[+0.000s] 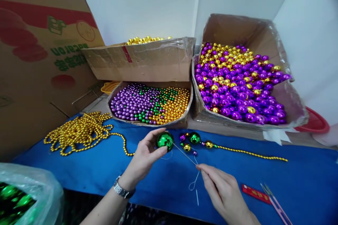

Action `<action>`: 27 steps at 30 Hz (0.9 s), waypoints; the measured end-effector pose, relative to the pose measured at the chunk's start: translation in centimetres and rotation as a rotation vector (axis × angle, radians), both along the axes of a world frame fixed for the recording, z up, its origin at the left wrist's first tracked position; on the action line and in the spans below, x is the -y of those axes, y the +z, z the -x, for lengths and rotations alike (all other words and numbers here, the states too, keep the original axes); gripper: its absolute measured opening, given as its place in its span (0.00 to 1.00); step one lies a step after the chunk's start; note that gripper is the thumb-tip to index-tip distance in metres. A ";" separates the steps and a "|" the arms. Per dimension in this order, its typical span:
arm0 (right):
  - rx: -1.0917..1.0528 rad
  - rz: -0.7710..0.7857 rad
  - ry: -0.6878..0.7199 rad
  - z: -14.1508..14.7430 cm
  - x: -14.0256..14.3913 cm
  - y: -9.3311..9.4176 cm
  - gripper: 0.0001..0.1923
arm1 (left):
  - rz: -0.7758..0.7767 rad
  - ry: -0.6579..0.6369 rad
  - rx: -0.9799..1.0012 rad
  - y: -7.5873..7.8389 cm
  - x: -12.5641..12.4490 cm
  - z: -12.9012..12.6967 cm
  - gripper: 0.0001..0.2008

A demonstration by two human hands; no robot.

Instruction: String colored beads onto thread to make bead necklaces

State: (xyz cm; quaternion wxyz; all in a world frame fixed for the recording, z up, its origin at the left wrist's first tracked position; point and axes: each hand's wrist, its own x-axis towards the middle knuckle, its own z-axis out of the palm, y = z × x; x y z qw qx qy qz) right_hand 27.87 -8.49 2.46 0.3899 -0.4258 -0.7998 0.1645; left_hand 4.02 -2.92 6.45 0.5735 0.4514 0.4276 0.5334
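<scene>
A shiny green ball bead point(164, 140) is pinched between the thumb and fingers of my left hand point(148, 151), which wears a metal watch. My right hand point(223, 186) is closed on the end of a long thin needle point(186, 155), whose far tip meets the ball's right side. I cannot tell how deep it goes in. A white thread point(194, 184) loops below, near a short white stick point(197, 197). Just beyond my hands lies a bead strand point(248, 152), small gold beads at its right and larger green, gold and purple balls point(194, 137) at its left.
Gold bead strings point(79, 132) are heaped at left on the blue cloth point(169, 179). Behind stand a box of small beads point(148, 103) and a box of purple and gold balls point(237, 88). Pink-handled tweezers point(276, 204) lie by a red packet point(255, 193). A plastic bag point(50, 186) holds green balls.
</scene>
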 end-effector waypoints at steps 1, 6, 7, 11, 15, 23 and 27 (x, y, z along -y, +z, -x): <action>0.006 0.001 0.000 0.0 0.0 0.0 0.13 | -0.011 0.001 -0.027 -0.1 0.0 0.0 0.26; 0.052 0.004 -0.011 -0.3 -0.3 -0.1 0.13 | -0.037 -0.034 -0.133 -0.1 -0.2 0.2 0.27; 0.061 -0.003 -0.013 -0.3 -0.3 -0.2 0.13 | -0.038 -0.042 -0.152 -0.1 -0.3 0.2 0.27; 0.108 -0.016 -0.022 -0.6 -0.3 -0.4 0.14 | -0.051 -0.030 -0.276 0.1 -0.4 0.3 0.29; 0.204 -0.038 -0.042 -0.9 -0.4 -0.4 0.15 | -0.164 0.061 -0.392 0.5 -0.5 0.4 0.28; 0.220 -0.059 -0.075 -1.5 -0.2 -0.2 0.15 | 0.094 0.077 0.051 -0.3 -1.0 0.5 0.22; 0.195 -0.045 -0.052 -1.0 0.1 -0.7 0.15 | 0.389 0.037 0.509 -0.8 -1.4 0.1 0.19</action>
